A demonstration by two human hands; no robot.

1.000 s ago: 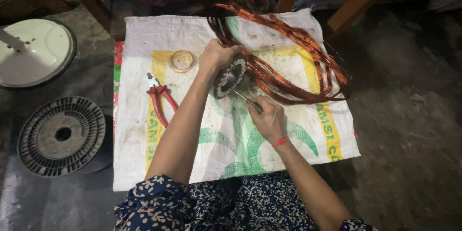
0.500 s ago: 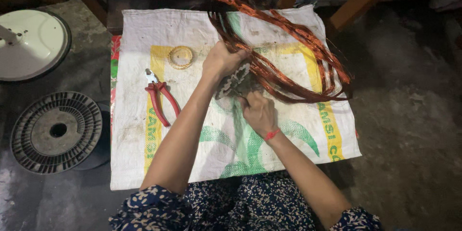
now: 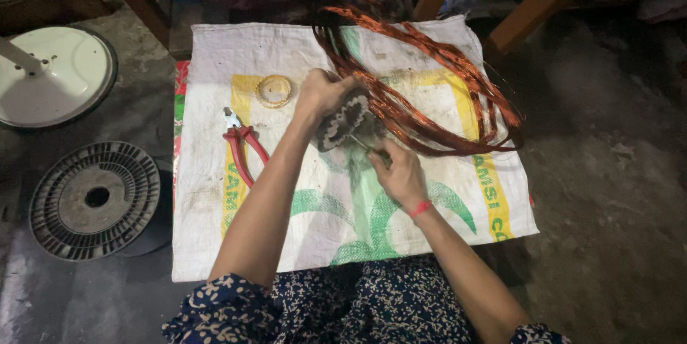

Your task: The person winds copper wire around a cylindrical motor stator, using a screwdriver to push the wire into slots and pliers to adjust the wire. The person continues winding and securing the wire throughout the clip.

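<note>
Now the left hand [image 3: 320, 93] has shifted slightly, still clasped around the toothed metal core [image 3: 342, 122] over the sack [image 3: 215, 244]. The right hand [image 3: 399, 172] stays just below the core, fingers pinched on a thin tool whose tip meets it. Copper wire [image 3: 429, 93] trails right of the core; pliers [image 3: 242, 145] and a tape roll [image 3: 273, 90] lie left of it.

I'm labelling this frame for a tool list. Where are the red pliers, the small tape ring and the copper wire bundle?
red pliers [image 3: 245, 147]: head view, on the red handles.
small tape ring [image 3: 274, 90]: head view, on its rim.
copper wire bundle [image 3: 458, 65]: head view, on the upper loop.
</note>
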